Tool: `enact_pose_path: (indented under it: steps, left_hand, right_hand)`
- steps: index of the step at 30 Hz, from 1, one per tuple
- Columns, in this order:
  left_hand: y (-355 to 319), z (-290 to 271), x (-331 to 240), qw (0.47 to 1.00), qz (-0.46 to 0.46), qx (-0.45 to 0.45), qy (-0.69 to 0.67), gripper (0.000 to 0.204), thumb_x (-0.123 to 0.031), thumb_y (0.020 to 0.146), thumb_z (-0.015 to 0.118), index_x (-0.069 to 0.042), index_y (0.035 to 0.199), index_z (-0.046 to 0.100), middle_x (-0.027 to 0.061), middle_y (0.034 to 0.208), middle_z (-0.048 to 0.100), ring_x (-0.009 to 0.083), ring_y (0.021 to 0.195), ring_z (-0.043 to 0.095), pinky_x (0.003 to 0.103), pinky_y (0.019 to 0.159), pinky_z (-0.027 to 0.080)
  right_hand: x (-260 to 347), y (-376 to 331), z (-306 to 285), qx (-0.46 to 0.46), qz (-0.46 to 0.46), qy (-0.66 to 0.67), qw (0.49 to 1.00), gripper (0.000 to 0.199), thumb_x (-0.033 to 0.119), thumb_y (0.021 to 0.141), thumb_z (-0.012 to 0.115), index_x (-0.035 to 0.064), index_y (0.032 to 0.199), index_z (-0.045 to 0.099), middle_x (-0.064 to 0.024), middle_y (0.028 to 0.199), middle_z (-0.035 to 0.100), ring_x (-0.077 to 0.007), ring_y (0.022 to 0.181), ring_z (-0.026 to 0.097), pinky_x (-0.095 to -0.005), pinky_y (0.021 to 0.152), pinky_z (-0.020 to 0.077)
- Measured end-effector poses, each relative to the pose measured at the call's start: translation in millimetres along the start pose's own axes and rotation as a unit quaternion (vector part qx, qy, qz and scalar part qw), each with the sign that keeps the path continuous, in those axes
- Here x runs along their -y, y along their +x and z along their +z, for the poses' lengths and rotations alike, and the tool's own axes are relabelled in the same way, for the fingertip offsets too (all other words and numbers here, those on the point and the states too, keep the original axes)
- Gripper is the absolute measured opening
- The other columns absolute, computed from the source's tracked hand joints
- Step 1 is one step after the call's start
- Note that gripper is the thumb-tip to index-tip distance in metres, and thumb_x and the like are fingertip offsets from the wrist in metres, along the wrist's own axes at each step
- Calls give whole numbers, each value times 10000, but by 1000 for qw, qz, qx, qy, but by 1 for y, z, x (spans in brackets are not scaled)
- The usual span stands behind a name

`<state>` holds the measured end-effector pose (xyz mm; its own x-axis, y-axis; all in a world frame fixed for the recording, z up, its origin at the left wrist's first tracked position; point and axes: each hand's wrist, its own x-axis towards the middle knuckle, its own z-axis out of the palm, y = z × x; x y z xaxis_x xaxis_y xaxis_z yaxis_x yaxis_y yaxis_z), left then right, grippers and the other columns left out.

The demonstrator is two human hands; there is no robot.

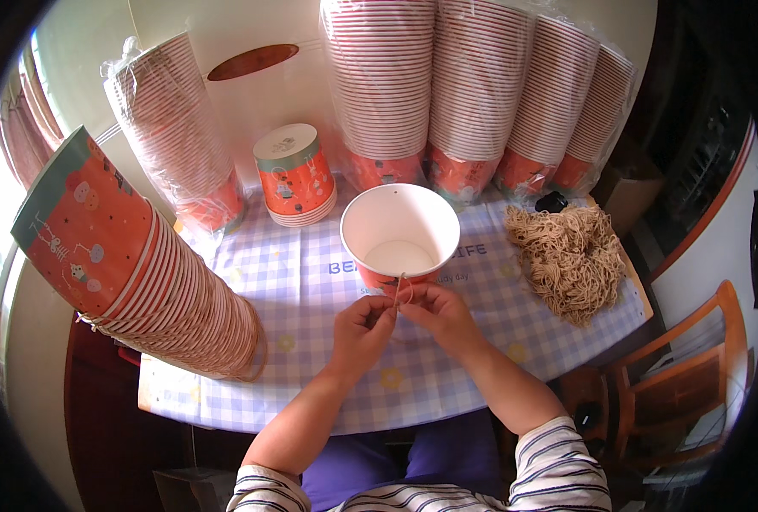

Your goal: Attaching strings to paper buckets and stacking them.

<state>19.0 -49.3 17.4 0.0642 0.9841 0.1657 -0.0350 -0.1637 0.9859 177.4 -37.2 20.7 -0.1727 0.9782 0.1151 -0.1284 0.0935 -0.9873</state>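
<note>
The fingers of your left hand (364, 330) and right hand (441, 317) pinch the string (404, 282), at the near side of the paper bucket (400, 213). String should be soft, light; the bucket may dent, so hold its rim.

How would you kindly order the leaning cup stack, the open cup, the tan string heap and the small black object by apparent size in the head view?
1. Leaning cup stack
2. Open cup and tan string heap: too alike to rank
3. Small black object
</note>
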Motion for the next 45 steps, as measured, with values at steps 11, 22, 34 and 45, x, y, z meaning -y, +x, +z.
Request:
enact_pose_path:
  steps: [11,22,34,45]
  left_hand:
    - [1,-4,3,996,-10,29,-80,117,-68,846,613,23,920,619,7,758,610,42,666,520,182,575,410]
    - [0,-2,-2,999,-13,16,-25,69,-60,835,610,9,836,610,-19,731,593,31,646,507,182,561,403]
    - [2,-8,-3,991,-66,50,-105,124,-92,829,566,-5,875,641,-14,723,574,42,645,471,197,573,359]
    - [2,-5,3,993,-48,63,-85,74,-72,862,588,-7,880,619,-23,782,598,22,689,495,177,593,376]
  right_hand:
    - [4,-4,4,-19,-34,-74,996,134,127,834,641,18,913,642,-3,750,627,-38,626,514,-190,575,421]
    - [3,-6,6,-23,-37,-58,997,127,115,839,631,8,908,634,-13,779,626,-46,681,533,-198,608,430]
    - [7,0,0,-52,10,32,998,115,126,858,617,14,884,633,-5,804,626,-46,730,545,-192,654,437]
    - [2,-1,1,-25,-7,22,999,103,122,859,620,21,877,630,10,792,614,-36,717,531,-184,627,427]
